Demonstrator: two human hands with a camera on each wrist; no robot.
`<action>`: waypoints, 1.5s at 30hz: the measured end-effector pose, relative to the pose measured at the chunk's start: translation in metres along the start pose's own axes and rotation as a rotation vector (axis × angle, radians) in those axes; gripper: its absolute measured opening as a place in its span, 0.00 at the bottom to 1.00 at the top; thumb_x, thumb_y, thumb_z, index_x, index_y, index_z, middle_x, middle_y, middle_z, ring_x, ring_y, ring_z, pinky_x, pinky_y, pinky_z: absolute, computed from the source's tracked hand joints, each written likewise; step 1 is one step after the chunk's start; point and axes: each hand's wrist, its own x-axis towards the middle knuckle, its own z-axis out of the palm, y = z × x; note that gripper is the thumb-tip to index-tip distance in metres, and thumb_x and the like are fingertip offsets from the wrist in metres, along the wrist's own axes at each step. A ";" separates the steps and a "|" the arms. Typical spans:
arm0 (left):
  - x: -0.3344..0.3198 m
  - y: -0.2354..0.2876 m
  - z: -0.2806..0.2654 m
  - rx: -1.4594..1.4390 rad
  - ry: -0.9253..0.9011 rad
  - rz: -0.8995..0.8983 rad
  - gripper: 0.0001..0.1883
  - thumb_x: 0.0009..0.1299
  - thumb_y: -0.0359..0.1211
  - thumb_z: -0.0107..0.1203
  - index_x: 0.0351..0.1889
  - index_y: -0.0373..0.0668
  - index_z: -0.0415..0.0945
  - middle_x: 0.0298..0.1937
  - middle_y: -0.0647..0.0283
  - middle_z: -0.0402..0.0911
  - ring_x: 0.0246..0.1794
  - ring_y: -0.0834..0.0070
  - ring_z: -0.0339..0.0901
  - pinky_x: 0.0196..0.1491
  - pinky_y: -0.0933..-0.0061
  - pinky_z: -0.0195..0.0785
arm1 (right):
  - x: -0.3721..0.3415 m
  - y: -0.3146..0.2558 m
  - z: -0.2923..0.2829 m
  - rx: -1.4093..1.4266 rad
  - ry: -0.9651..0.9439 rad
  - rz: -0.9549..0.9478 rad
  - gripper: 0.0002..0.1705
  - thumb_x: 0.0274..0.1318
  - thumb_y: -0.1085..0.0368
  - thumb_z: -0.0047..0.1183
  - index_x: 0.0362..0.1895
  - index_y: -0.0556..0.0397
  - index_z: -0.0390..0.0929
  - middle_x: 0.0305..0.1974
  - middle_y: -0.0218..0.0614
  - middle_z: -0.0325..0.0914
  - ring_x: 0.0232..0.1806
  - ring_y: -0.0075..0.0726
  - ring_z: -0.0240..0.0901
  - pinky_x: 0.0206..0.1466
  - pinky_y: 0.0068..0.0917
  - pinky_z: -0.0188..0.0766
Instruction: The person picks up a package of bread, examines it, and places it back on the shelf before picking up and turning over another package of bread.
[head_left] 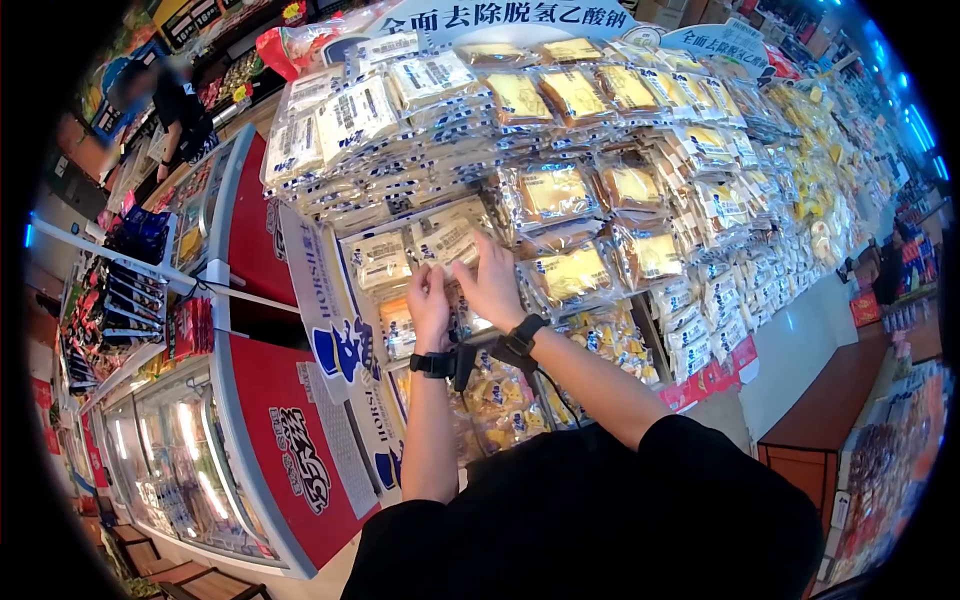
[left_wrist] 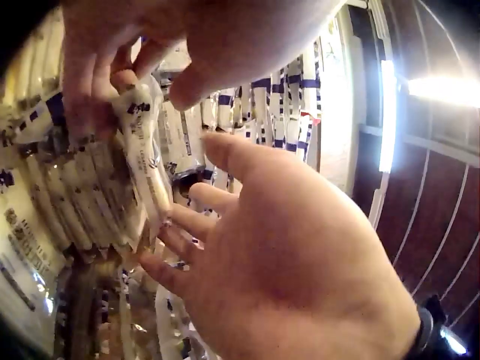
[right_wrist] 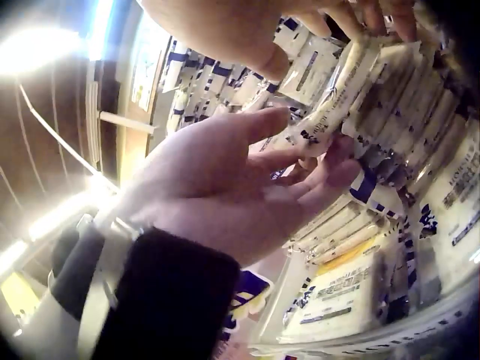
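Observation:
A slim white packet of wrapped bread stands on edge between both hands, among rows of similar packets in a display box. My left hand pinches one end of it with bent fingers; in the right wrist view this left hand shows its thumb and fingers at that end. Beside it in the head view, my right hand lies with extended fingers over the packets. The left wrist view shows that right hand palm-up, thumb apart, fingertips touching the packet's lower end.
White packets are stacked high behind the hands, with yellow-topped bread packs to their right. Small yellow packs fill the near section. A red-sided freezer stands at left; a person is at the upper left.

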 end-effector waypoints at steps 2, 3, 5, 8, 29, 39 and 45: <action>-0.013 0.007 -0.002 -0.030 0.029 -0.031 0.24 0.75 0.37 0.54 0.64 0.34 0.64 0.48 0.62 0.73 0.43 0.76 0.76 0.39 0.75 0.76 | -0.006 -0.003 -0.007 -0.047 0.027 -0.075 0.38 0.59 0.56 0.55 0.68 0.61 0.58 0.62 0.58 0.65 0.63 0.63 0.58 0.68 0.47 0.54; -0.019 0.012 -0.002 -0.048 0.045 -0.022 0.23 0.75 0.36 0.54 0.63 0.34 0.65 0.48 0.63 0.73 0.43 0.76 0.76 0.39 0.75 0.76 | -0.009 -0.006 -0.013 -0.027 -0.021 -0.078 0.38 0.60 0.57 0.56 0.68 0.61 0.57 0.61 0.59 0.66 0.63 0.63 0.60 0.68 0.47 0.55; -0.036 0.027 -0.002 -0.081 0.079 -0.020 0.21 0.75 0.34 0.54 0.63 0.37 0.66 0.48 0.63 0.73 0.43 0.75 0.76 0.39 0.74 0.78 | -0.021 -0.013 -0.020 0.043 -0.046 -0.096 0.39 0.59 0.56 0.57 0.68 0.61 0.57 0.61 0.59 0.66 0.63 0.62 0.60 0.67 0.47 0.56; -0.063 0.046 -0.007 -0.170 0.047 0.031 0.19 0.75 0.31 0.52 0.63 0.40 0.66 0.46 0.63 0.76 0.41 0.77 0.77 0.39 0.73 0.79 | -0.042 -0.030 -0.045 0.064 -0.110 -0.144 0.37 0.61 0.56 0.54 0.67 0.64 0.57 0.63 0.57 0.64 0.64 0.61 0.59 0.67 0.47 0.57; -0.279 -0.011 0.069 -0.002 -0.965 -0.387 0.25 0.74 0.23 0.49 0.67 0.33 0.56 0.50 0.58 0.80 0.44 0.79 0.77 0.43 0.80 0.72 | -0.337 -0.014 -0.253 0.511 0.453 0.570 0.22 0.68 0.63 0.53 0.60 0.59 0.67 0.44 0.35 0.81 0.42 0.21 0.77 0.43 0.21 0.73; -0.371 -0.008 0.100 0.079 -1.235 -0.367 0.19 0.76 0.25 0.48 0.63 0.32 0.61 0.49 0.58 0.80 0.43 0.79 0.76 0.45 0.79 0.70 | -0.437 -0.036 -0.299 0.504 0.780 0.558 0.12 0.69 0.66 0.50 0.52 0.57 0.69 0.41 0.33 0.80 0.42 0.19 0.76 0.43 0.19 0.71; -0.430 -0.011 0.092 0.117 -1.230 -0.281 0.19 0.76 0.26 0.47 0.63 0.31 0.60 0.52 0.58 0.79 0.49 0.79 0.75 0.51 0.78 0.68 | -0.494 -0.049 -0.320 0.503 0.793 0.486 0.11 0.70 0.64 0.50 0.50 0.57 0.71 0.39 0.31 0.79 0.40 0.16 0.73 0.42 0.18 0.69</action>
